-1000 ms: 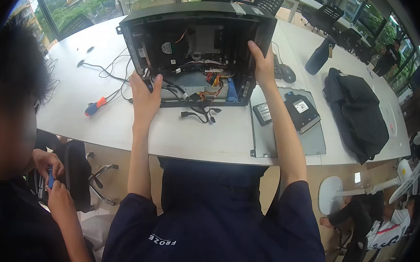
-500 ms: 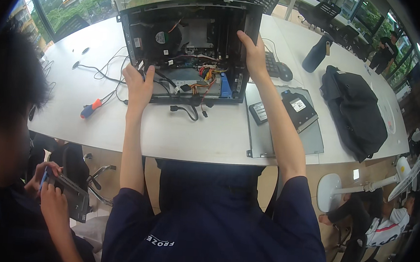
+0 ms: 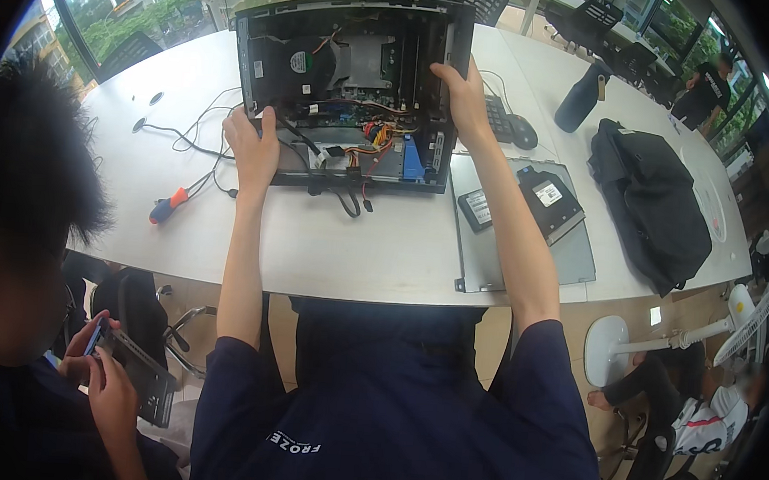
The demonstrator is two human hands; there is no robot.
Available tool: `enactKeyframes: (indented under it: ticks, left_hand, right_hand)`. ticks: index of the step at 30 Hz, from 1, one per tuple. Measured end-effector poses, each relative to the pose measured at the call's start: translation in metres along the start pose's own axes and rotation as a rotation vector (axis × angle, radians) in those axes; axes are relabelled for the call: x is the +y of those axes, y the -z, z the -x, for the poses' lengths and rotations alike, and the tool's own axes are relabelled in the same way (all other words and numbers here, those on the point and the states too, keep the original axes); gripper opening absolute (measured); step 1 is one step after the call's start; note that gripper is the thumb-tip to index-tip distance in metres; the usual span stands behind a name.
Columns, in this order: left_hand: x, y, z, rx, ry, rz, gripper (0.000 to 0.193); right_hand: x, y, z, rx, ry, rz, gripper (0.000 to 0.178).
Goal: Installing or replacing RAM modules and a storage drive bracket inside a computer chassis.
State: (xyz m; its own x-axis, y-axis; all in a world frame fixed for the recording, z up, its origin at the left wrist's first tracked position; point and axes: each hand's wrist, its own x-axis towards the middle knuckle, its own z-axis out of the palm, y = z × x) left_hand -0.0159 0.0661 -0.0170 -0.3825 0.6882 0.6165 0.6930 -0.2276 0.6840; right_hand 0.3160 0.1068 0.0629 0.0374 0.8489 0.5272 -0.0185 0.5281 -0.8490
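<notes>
An open black desktop computer case (image 3: 356,8) stands before me on the white table, its inside facing me. My left hand (image 3: 253,149) grips its lower left edge, thumb on the rim. On the right side wall, my right hand (image 3: 465,103) is closed, thumb on the inner side. Inside sit a round black fan (image 3: 299,62), coloured power wires (image 3: 378,135) and a blue plastic bracket (image 3: 412,162). Loose black connectors (image 3: 350,204) hang over the case's front lower edge. My fingers behind the walls are hidden.
Right of the case, a metal side panel (image 3: 485,269) bears an optical drive (image 3: 549,207) and a small drive (image 3: 474,209). Beyond are a mouse (image 3: 523,132), bottle (image 3: 582,98) and black bag (image 3: 654,205). A screwdriver (image 3: 168,205) lies left. A co-worker holds a dark metal part (image 3: 153,384).
The case has shifted and turned slightly in my hands, its upper left corner moving right. The dangling connectors swing a little. The co-worker at left has leaned and lowered the part they hold.
</notes>
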Motion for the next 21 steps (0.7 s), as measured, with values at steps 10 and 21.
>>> enactKeyframes:
  ticks: [10,21]
  left_hand:
    - [-0.009,0.031,-0.037,-0.377,0.269,0.696,0.066]
    - [-0.024,0.012,-0.027,-0.318,0.292,0.904,0.063]
  right_hand:
    - [-0.008,0.010,0.001,-0.073,0.036,0.030,0.078]
    - [-0.012,0.003,0.001,-0.055,-0.025,-0.037,0.066]
